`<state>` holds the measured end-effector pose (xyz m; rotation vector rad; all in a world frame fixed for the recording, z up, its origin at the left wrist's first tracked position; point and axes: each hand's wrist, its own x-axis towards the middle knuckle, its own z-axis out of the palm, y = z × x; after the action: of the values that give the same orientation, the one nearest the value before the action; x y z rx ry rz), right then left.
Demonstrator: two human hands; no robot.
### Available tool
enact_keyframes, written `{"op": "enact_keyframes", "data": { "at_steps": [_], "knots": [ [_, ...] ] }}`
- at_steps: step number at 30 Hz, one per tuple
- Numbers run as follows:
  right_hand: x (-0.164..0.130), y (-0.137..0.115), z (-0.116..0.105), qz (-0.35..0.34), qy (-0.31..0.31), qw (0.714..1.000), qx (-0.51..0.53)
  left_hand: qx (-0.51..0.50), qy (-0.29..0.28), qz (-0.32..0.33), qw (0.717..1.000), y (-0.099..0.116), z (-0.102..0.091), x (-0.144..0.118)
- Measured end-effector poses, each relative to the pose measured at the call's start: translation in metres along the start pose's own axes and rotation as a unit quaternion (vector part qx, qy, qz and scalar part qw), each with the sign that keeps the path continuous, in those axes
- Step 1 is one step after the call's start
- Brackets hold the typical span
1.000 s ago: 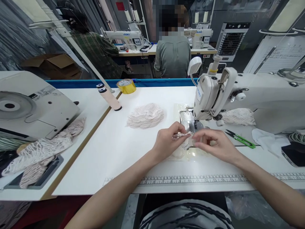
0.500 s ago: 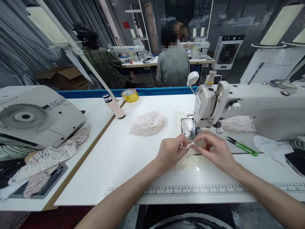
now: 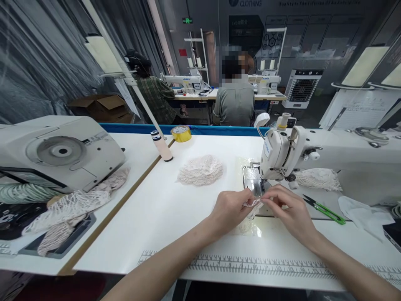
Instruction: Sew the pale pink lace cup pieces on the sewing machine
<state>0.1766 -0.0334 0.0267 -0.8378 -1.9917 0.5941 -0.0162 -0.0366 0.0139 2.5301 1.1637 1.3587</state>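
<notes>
Both hands pinching one small lace piece (image 3: 252, 203) between fingertips, left hand (image 3: 230, 209) gripping its left edge, right hand (image 3: 290, 211) closing on the right edge, just in front of the presser foot (image 3: 257, 187) of the sewing machine (image 3: 313, 156). Likely aligning edges; feeding under the foot at 12 o'clock needs them flush. Lace stack (image 3: 200, 170) at 10 o'clock, thread snips (image 3: 324, 209) at 3.
</notes>
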Motion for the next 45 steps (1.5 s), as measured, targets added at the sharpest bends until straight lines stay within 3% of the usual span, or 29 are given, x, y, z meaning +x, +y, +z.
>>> {"op": "enact_keyframes", "data": {
  "at_steps": [6,11,17,21,25,33,38,45],
  "knots": [
    [-0.002,0.008,-0.005,-0.047,-0.023,0.996,-0.079,0.032,0.013,0.013,0.999,0.001,0.000,0.002],
    [0.000,-0.001,-0.005,-0.056,-0.110,0.992,-0.013,0.025,0.002,0.010,1.000,0.001,-0.001,0.002],
    [-0.001,-0.003,-0.001,-0.109,-0.085,0.990,-0.007,0.016,0.017,0.009,1.000,-0.004,0.001,0.001],
    [0.000,-0.003,-0.006,-0.114,0.002,0.993,-0.016,0.017,0.037,0.009,0.999,-0.007,0.000,0.002],
    [0.000,-0.003,-0.010,-0.106,-0.021,0.994,-0.033,0.017,0.044,0.013,0.999,-0.006,-0.002,0.004],
    [-0.002,0.011,-0.001,-0.107,0.004,0.982,-0.156,0.014,0.045,0.023,0.999,-0.002,-0.001,0.005],
    [0.000,0.010,0.001,-0.120,0.025,0.988,-0.095,0.013,0.038,0.027,0.999,-0.001,0.000,0.005],
    [0.002,0.001,-0.004,-0.046,-0.013,0.999,0.011,0.013,0.036,0.020,0.999,-0.001,-0.002,0.006]
  ]
}}
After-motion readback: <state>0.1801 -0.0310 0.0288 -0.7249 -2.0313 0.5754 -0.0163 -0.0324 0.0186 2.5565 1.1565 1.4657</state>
